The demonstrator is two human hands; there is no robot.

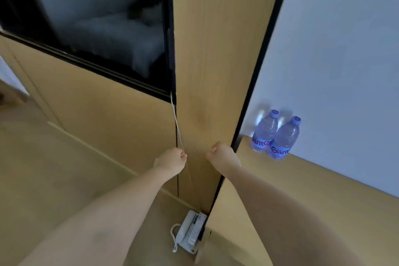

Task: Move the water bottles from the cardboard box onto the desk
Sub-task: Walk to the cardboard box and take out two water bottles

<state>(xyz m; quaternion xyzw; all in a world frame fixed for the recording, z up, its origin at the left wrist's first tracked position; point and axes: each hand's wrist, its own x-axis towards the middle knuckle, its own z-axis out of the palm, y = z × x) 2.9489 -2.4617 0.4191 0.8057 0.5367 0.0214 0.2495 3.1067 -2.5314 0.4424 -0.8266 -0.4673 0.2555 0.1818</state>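
Both bare forearms are reaching forward from the bottom edge, nearest the camera, with a white telephone (190, 232) sitting low between them against the foot of a wooden panel (216, 71). Further left, a dark screen (97, 17) is filling the upper corner, and a thin pale cord (178, 127) is running down from its lower edge. Just beside that cord, the left hand (170, 161) is curling into a loose fist, grasping nothing that shows. To its right, the right hand (222, 154) is also clenching empty, close to the panel's black edge. Further right, two water bottles (275, 136) are standing upright on the desk (313, 190), touching each other and close against the white wall (345, 49); no cardboard box is showing. Both look full and sealed with pale caps, so each is probably feeling fairly heavy, with thin plastic giving under a squeeze and a smooth, slippery label. Wrapping the fingers round the body just above the label, or at the stiffer shoulder below the cap, seems the safest hold.
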